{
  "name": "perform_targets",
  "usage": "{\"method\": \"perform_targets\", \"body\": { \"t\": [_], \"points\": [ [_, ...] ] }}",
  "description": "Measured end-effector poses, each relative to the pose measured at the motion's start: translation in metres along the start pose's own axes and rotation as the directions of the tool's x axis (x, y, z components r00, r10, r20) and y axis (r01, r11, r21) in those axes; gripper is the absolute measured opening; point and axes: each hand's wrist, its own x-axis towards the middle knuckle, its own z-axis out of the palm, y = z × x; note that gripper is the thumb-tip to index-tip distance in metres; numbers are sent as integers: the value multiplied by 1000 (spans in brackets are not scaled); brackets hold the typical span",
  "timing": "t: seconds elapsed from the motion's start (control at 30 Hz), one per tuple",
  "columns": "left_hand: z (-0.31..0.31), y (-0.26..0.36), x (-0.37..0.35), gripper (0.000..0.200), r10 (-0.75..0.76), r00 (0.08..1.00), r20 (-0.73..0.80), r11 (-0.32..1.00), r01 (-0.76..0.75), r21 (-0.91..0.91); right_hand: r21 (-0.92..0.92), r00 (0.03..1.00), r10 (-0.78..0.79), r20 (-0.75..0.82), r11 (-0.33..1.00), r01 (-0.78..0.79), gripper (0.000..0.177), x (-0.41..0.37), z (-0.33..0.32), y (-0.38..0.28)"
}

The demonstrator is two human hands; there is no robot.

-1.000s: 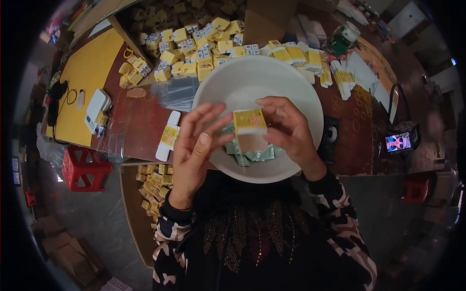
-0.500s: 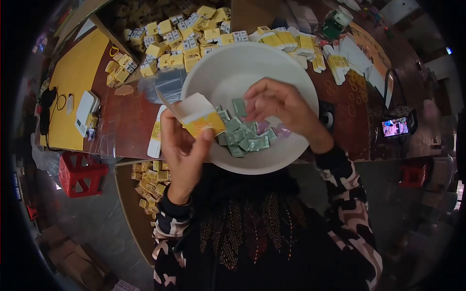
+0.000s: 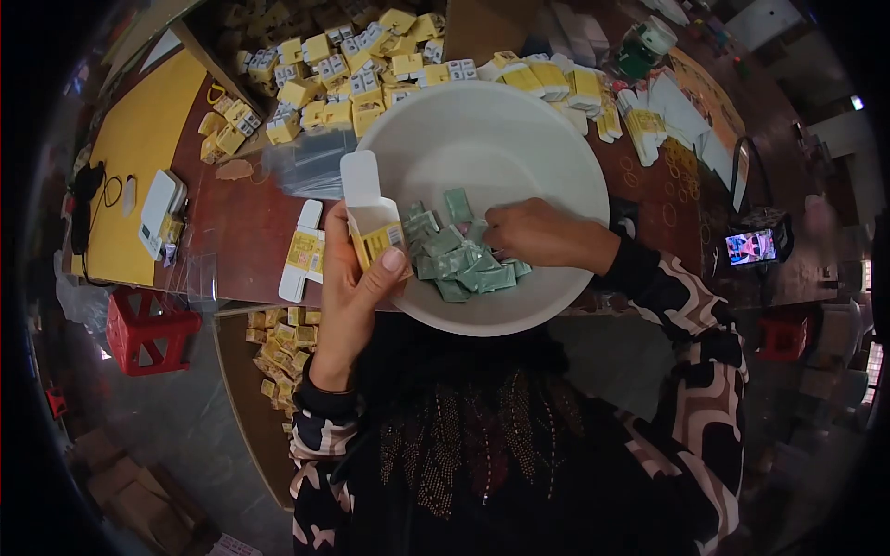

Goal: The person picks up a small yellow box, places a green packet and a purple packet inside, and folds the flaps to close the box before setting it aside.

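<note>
My left hand point(image 3: 348, 301) grips a small yellow box point(image 3: 375, 232) whose white flap stands up open, at the left rim of a large white basin point(image 3: 482, 125). Green sachets point(image 3: 445, 255) lie in a heap at the bottom of the basin. My right hand point(image 3: 528, 233) reaches over the basin's right rim, its fingers bent down and closed at the right side of the sachets. What its fingertips hold, if anything, is hidden. A flattened yellow and white carton point(image 3: 304, 252) rests on the table left of my left hand.
Many yellow boxes point(image 3: 324, 79) are piled behind the basin. Folded cartons point(image 3: 579, 88) and rubber bands point(image 3: 681, 181) lie at the back right. A white scale point(image 3: 163, 213) stands on the left, a lit phone point(image 3: 751, 246) on the right. Below the table edge is a bin of small boxes point(image 3: 283, 352).
My right hand has moved down into the sachets, covering the purple ones seen before. My left hand has turned the box more upright, with its flap pointing up.
</note>
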Motion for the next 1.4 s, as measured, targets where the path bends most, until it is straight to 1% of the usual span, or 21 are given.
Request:
{"method": "perform_targets", "body": {
  "t": [0.1, 0.17, 0.2, 0.3, 0.37, 0.4, 0.47, 0.53, 0.6, 0.67, 0.7, 0.77, 0.83, 0.9, 1.0, 1.07, 1.2, 1.27, 1.3, 1.37, 1.4],
  "points": [
    [4, 0, -3, 66, 20, 1000, -10, 984, -17, 180, -2, 993, 73, 96, 997, -73, 18, -2, -13, 1],
    [3, -3, -3, 66, 28, 1000, -9, 982, -25, 189, 226, 976, 168, -136, 965, -134, 18, -8, -32, -6],
    [3, -3, -3, 67, 17, 1000, 8, 980, -19, 200, 227, 979, 158, -131, 966, -126, 18, -9, -45, -12],
    [6, 2, -4, 64, -26, 998, 55, 972, 12, 236, 411, 932, 340, -125, 873, -263, 23, -14, -68, -27],
    [9, 0, -2, 63, -2, 996, 90, 967, -21, 253, 564, 825, 344, -449, 825, -37, 20, -17, -71, -35],
    [11, 0, -3, 62, -73, 993, 94, 970, 49, 238, 561, 824, 344, -450, 827, -39, 20, -17, -74, -43],
    [15, -3, -3, 61, -144, 984, 102, 967, 119, 226, 795, 691, 497, -526, 576, 191, 13, -8, -82, -65],
    [16, -16, -1, 63, -12, 992, 127, 943, -31, 331, 788, 640, 517, -568, 566, 242, 13, 1, -89, -83],
    [19, -19, -2, 65, 5, 994, 109, 958, -36, 285, 777, 587, 536, -606, 556, 294, 14, 8, -91, -89],
    [21, -21, -3, 68, 21, 996, 86, 970, -41, 238, 601, 617, 386, -686, 779, 180, 13, 13, -90, -89],
    [21, -21, -4, 68, 43, 997, 57, 973, -55, 226, 599, 617, 384, -687, 780, 182, 13, 14, -88, -90],
    [21, -23, -4, 67, 67, 997, 28, 975, -72, 212, 628, 718, 414, -559, 777, 40, 11, 15, -86, -91],
    [21, -25, -4, 65, 190, 982, 21, 928, -187, 323, 670, 740, 431, -517, 741, 37, 9, 17, -88, -96],
    [25, -21, -5, 63, 213, 977, 3, 916, -201, 348, 712, 758, 448, -475, 702, 31, 8, 17, -93, -98],
    [28, -22, -5, 64, 277, 961, -2, 883, -253, 396, 543, 811, 374, -449, 835, -85, 10, 19, -95, -95],
    [32, -21, -6, 67, 310, 951, 12, 862, -287, 417, 217, 718, 169, -675, 976, -25, 18, 23, -83, -89],
    [31, -16, -7, 79, 307, 952, -7, 928, -298, 222, 175, 820, 113, -561, 984, -16, 27, 14, -89, -82],
    [27, -15, -8, 81, 336, 942, 7, 933, -334, 136, 412, 825, 134, -550, 902, 128, 48, 3, -101, -80],
    [27, -15, -9, 76, 326, 945, 8, 941, -325, 96, 412, 826, 130, -548, 902, 131, 48, 1, -98, -74],
    [27, -16, -12, 71, 317, 948, 11, 947, -317, 55, 539, 732, 94, -675, 740, 403, 76, 0, -83, -58],
    [26, -19, -12, 71, 335, 941, 44, 942, -336, 14, 537, 731, 94, -676, 742, 401, 76, 2, -75, -58]
  ]
}}
